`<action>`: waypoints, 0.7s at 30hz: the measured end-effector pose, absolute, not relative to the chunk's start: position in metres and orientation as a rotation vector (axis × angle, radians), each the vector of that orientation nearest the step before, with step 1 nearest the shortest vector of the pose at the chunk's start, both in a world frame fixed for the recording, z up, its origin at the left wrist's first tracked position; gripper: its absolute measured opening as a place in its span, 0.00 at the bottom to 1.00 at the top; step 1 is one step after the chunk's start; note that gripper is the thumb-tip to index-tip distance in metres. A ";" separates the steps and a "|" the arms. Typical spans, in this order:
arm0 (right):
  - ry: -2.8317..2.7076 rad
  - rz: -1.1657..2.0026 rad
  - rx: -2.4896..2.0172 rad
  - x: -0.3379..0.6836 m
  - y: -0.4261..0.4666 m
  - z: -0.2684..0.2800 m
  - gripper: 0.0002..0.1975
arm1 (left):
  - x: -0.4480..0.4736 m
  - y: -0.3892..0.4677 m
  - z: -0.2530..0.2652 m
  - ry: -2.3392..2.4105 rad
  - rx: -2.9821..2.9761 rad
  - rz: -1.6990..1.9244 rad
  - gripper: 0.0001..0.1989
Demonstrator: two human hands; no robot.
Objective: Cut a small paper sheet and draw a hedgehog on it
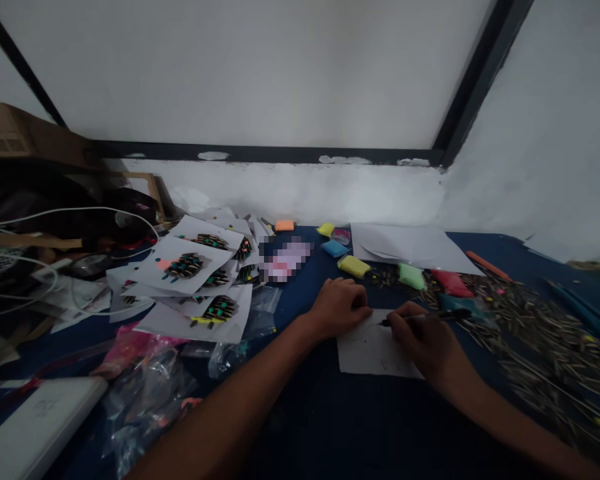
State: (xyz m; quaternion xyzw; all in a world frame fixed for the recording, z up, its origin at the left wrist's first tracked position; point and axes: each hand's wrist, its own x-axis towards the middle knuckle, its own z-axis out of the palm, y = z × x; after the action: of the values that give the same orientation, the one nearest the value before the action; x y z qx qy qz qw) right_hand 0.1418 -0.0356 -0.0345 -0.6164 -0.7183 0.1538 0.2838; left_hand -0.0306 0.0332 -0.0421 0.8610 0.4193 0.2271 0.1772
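Note:
A small white sheet of paper [375, 353] lies flat on the blue table, with a few faint marks on it. My right hand [425, 340] is closed round a black marker pen [453, 314], whose tip points left and touches or hovers just above the sheet; I cannot tell which. At the sheet's upper left corner rests my left hand [340, 307], its fingers curled and its thumb on the paper, holding the sheet down. Beyond the hands lie a yellow packet of clay [354, 266] and a green packet [411, 276].
Seeds [555, 340] spread across the right side. On the left, white sheets bear seed-covered hedgehog figures [184, 265], near crumpled clear plastic bags [150, 387] and a white box-like object [40, 427]. A stack of white paper [405, 243] lies by the wall.

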 end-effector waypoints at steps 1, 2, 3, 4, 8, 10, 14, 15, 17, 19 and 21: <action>-1.926 0.408 -1.640 0.142 -0.035 -0.035 0.18 | -0.031 0.033 -0.042 1.184 2.436 0.647 0.08; -1.932 0.408 -1.634 0.142 -0.035 -0.036 0.17 | -0.031 0.033 -0.043 1.179 2.436 0.653 0.07; -1.935 0.407 -1.633 0.142 -0.035 -0.037 0.17 | -0.031 0.033 -0.043 1.177 2.436 0.664 0.07; -1.940 0.412 -1.632 0.142 -0.035 -0.037 0.18 | -0.031 0.033 -0.043 1.176 2.436 0.673 0.07; -1.960 0.432 -1.628 0.142 -0.035 -0.038 0.19 | -0.030 0.034 -0.044 1.180 2.437 0.673 0.08; -1.959 0.419 -1.630 0.142 -0.035 -0.037 0.19 | -0.030 0.034 -0.044 1.187 2.435 0.659 0.08; -1.936 0.398 -1.652 0.141 -0.035 -0.037 0.19 | -0.030 0.034 -0.044 1.189 2.433 0.659 0.08; -1.931 0.392 -1.653 0.141 -0.035 -0.038 0.18 | -0.030 0.034 -0.044 1.186 2.436 0.663 0.08; -1.929 0.385 -1.647 0.141 -0.035 -0.038 0.17 | -0.030 0.034 -0.044 1.182 2.440 0.664 0.08; -1.936 0.392 -1.647 0.141 -0.035 -0.038 0.17 | -0.030 0.034 -0.044 1.183 2.440 0.662 0.08; -1.939 0.411 -1.655 0.141 -0.035 -0.037 0.17 | -0.030 0.034 -0.044 1.180 2.441 0.665 0.08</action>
State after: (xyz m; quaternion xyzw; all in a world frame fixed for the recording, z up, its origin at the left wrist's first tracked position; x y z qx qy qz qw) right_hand 0.1407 -0.0354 -0.0371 -0.6160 -0.7218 0.1530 0.2761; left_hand -0.0303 0.0339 -0.0438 0.8611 0.4161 0.2346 0.1740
